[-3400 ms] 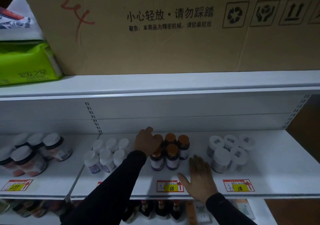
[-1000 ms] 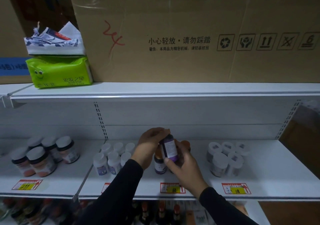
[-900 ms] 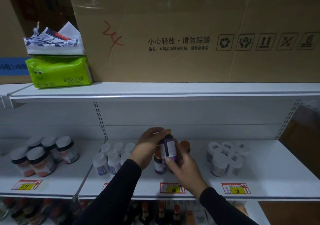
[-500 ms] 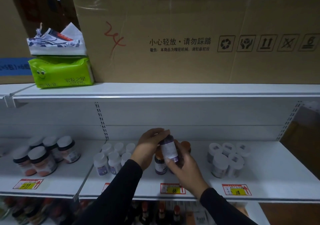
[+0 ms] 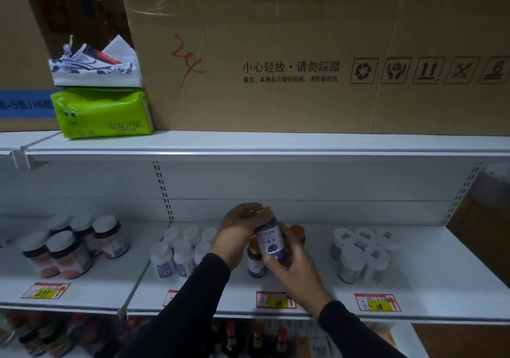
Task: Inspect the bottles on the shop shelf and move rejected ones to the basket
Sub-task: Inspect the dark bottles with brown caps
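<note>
Above the shelf point(image 5: 414, 297), both hands hold one purple-labelled bottle point(image 5: 270, 240) nearly upright: left hand point(image 5: 240, 229) grips its cap, right hand point(image 5: 292, 264) its base.

The cardboard box point(image 5: 303, 54) above me reads "小心轻放 · 请勿踩踏" — with a red scrawl like "24" to its left. On the shelf edge point(image 5: 220, 309) I read price tags — "299" point(image 5: 45, 290), "68" point(image 5: 276, 299) and "18" point(image 5: 378, 302).

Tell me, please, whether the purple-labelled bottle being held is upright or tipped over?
Roughly upright, leaning slightly: the purple-labelled bottle has its orange cap under the left hand and its base in the right hand, lifted off the shelf.
</note>
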### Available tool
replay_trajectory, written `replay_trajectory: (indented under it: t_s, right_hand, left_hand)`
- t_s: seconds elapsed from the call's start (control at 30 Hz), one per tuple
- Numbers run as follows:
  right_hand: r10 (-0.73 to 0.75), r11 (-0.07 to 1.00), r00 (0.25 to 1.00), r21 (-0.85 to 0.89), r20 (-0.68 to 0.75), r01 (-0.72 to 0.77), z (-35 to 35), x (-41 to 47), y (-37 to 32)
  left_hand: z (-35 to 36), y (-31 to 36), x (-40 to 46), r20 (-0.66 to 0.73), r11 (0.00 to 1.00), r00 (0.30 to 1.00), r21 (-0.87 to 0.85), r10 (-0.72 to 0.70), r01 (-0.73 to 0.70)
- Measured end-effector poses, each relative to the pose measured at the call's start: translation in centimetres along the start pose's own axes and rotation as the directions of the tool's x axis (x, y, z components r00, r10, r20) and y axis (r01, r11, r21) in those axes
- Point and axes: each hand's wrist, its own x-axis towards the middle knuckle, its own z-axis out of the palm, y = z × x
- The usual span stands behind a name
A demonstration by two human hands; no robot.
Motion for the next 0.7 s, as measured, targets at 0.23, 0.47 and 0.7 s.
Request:
replay_trajectory:
  t_s: [0.23, 0.47, 0.7]
  right_hand:
    - [0.025, 0.999, 0.998, -0.022, -0.059, -0.026, -0.3, 0.1, -0.8]
    - [0.047, 0.996, 0.998, 0.082, -0.045, -0.043, -0.5, 0.0, -0.7]
    - [0.025, 0.999, 0.997, 0.038, -0.074, -0.022, -0.1, 0.2, -0.7]
  left_hand:
    - [0.0, -0.2, -0.9, 0.061, 0.955, 0.99, 0.261, 0.128, -0.14]
    - [-0.3, -1.5, -1.1, -0.046, 0.953, 0.998, 0.298, -0.043, 0.055]
    - [-0.1, -1.3, -1.2, -0.031, 0.953, 0.992, 0.275, -0.121, 0.125]
